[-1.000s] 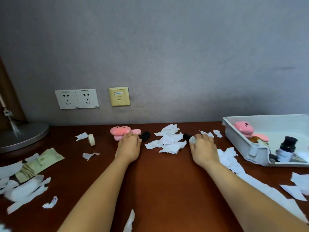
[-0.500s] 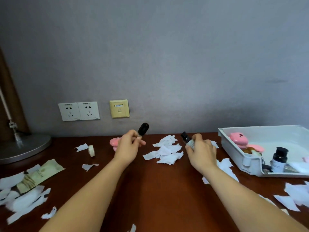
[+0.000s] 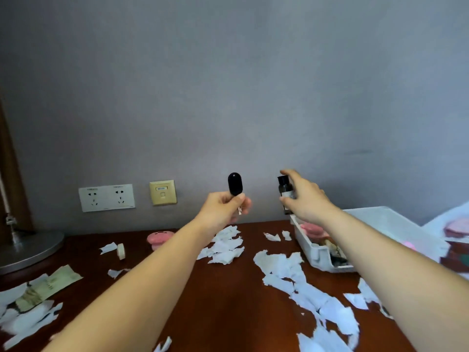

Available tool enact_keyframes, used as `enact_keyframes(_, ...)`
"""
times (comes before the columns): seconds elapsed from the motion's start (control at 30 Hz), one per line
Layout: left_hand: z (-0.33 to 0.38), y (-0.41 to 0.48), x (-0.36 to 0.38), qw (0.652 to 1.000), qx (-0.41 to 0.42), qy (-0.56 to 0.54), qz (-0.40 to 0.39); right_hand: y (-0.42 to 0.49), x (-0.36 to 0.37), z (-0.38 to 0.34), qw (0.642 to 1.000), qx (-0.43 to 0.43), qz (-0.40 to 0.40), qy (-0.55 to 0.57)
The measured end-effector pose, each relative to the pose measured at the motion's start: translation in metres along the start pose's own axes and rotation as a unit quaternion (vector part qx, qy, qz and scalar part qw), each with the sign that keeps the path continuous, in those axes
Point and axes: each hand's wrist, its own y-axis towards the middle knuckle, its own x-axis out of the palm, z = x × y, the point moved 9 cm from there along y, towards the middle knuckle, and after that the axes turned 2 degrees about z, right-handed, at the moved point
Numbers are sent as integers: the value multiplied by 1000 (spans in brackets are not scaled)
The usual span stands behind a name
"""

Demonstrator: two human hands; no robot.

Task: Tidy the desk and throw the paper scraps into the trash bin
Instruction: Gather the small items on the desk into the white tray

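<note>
The left hand (image 3: 223, 207) pinches a black key fob (image 3: 235, 184); the right hand (image 3: 307, 199) grips a small dark bottle (image 3: 285, 190). Paper scraps (image 3: 225, 247) litter the desk (image 3: 228, 301): light, limp, probably best bunched together.

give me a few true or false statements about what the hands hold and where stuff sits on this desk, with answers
1. The left hand holds a black oval fob above the desk. True.
2. The right hand is empty. False: it grips a small dark bottle.
3. Torn paper scraps lie on the desk. True.
4. The roll of tape lies in the white tray. False: it is on the desk, well to the left of the tray.
</note>
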Motion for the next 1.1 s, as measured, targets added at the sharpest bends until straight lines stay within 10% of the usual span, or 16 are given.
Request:
enact_keyframes(0.67, -5, 71, 219, 976, -12, 167, -137, 9, -68, 178, 992, 80, -19, -91)
enact_keyframes(1.1, -55, 125, 300, 894, 36, 390, -217, 10, -36, 261, 989, 117, -56, -67)
